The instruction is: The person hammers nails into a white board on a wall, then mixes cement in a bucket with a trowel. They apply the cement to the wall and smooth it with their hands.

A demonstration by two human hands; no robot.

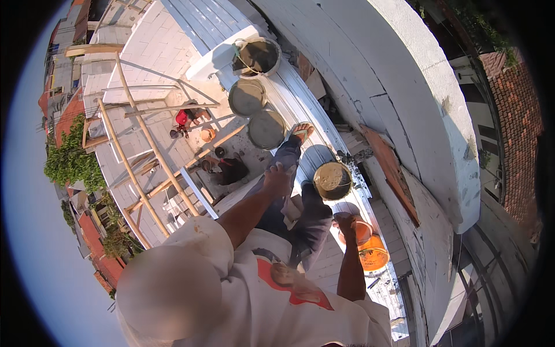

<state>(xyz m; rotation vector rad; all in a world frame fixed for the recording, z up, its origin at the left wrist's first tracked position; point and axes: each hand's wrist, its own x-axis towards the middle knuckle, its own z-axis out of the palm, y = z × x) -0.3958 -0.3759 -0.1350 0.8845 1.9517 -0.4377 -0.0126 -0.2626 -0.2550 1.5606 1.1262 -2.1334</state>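
Note:
My left hand (278, 180) rests on my dark-trousered leg near the knee, fingers spread and holding nothing. My right hand (345, 221), partly in shadow, has its fingers closed at the rim of a reddish-orange tub (363, 232). An orange bucket (374, 254) stands right beside that tub. A black bucket (332, 180) with a pale, mortar-like mix in it is ahead of my right hand. My sandalled foot (302, 132) stands on ribbed metal decking (324, 124). Two round tubs of grey mix (247, 97) lie just beyond the foot.
A dark bucket with a rope (256, 56) stands at the far end. A white block wall (370, 87) runs along the right, with a brown board (390, 173) against it. Wooden poles (144, 136) frame the left. Below the decking, people (184, 118) are on a lower floor.

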